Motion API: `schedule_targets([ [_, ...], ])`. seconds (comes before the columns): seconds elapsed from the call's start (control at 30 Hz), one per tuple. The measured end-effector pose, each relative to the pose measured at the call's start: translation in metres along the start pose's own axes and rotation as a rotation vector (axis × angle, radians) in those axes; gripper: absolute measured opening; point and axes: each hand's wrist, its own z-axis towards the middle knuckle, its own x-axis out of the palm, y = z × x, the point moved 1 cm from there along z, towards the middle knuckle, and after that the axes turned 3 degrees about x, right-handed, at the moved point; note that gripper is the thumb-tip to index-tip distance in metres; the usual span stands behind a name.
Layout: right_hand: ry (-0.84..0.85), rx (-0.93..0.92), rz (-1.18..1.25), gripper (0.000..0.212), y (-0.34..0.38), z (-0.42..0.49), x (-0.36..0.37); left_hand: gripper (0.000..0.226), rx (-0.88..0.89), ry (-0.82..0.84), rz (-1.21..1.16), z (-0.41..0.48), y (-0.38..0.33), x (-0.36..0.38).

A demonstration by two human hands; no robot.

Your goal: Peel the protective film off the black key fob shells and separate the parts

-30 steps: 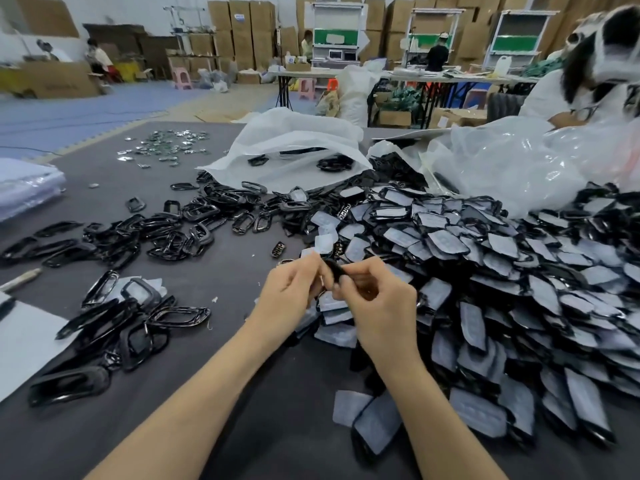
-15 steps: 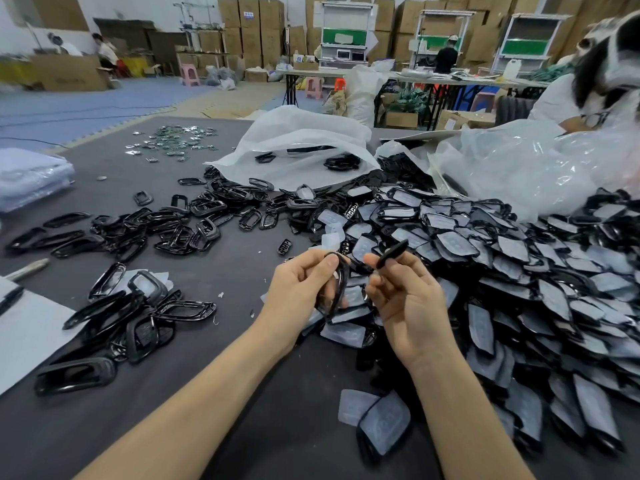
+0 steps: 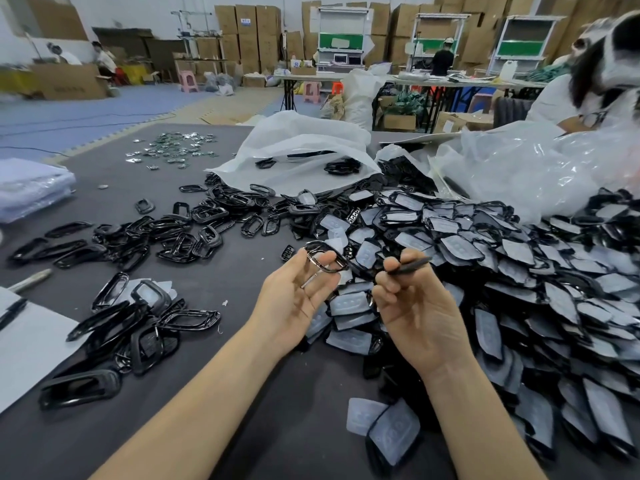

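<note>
Far to the left of the hands, a white sheet [image 3: 31,344] is laid at the edge of the tabletop [image 3: 311,410], with a black pen [image 3: 12,312] on it. Between that sheet and the left hand, a heap of bare black frames [image 3: 138,327] is spread on the grey surface. A second scatter of frames [image 3: 166,237] is seen to the left of and beyond the hands. Farther off, small shiny parts [image 3: 173,150] are strewn.

The left hand [image 3: 294,306] is held palm up above the tabletop. A ring-shaped frame [image 3: 325,260] with a bright rim is pinched between its thumb and curled fingers. Just to the right, the right hand [image 3: 419,317] is held with its palm toward the camera. A flat black shell piece [image 3: 412,266] is pinched between its thumb and fingertips and points away to the right. The two parts are held close together at the same height; whether they touch cannot be told.

Beyond the hands, a white plastic bag [image 3: 298,157] is lying with a few black parts on it. Under and to the right of the right hand, a large pile of film-covered shells [image 3: 519,271] is heaped, pale film facing up. Beside the right forearm, two shells [image 3: 391,431] are lying apart from the pile. Beyond the pile, a clear plastic sheet [image 3: 536,168] is bunched.
</note>
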Motion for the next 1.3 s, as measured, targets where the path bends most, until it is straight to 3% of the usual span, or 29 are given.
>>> schedule_targets([
  [0.13, 0.158, 0.085, 0.186, 0.027, 0.001, -0.003, 0.002, 0.053, -0.057, 0.080, 0.010, -0.001, 0.001, 0.002],
  [0.47, 0.156, 0.127, 0.255, 0.024, -0.002, -0.003, 0.006, 0.042, -0.062, 0.105, -0.005, -0.005, 0.000, 0.003],
  [0.67, 0.133, 0.114, 0.265, 0.031, -0.004, -0.001, 0.003, 0.019, -0.057, 0.112, 0.002, -0.002, 0.002, 0.000],
  [0.77, 0.105, 0.110, 0.239, 0.019, -0.003, 0.000, 0.000, 0.026, -0.050, 0.127, 0.033, -0.003, 0.003, 0.001],
  [0.83, 0.086, 0.104, 0.191, 0.016, -0.003, 0.000, -0.002, 0.032, -0.045, 0.134, 0.046, -0.003, 0.005, 0.001],
  [0.97, 0.092, 0.109, 0.078, 0.018, -0.005, 0.001, -0.006, 0.019, -0.015, 0.165, 0.124, -0.005, 0.007, 0.000],
  [1.17, 0.051, 0.100, -0.105, 0.011, -0.007, 0.002, -0.007, 0.025, 0.135, 0.143, 0.449, -0.007, 0.007, -0.001],
  [1.3, -0.072, -0.074, -0.571, 0.018, -0.014, 0.002, -0.005, 0.019, 0.270, 0.099, 0.599, -0.010, 0.007, 0.000],
])
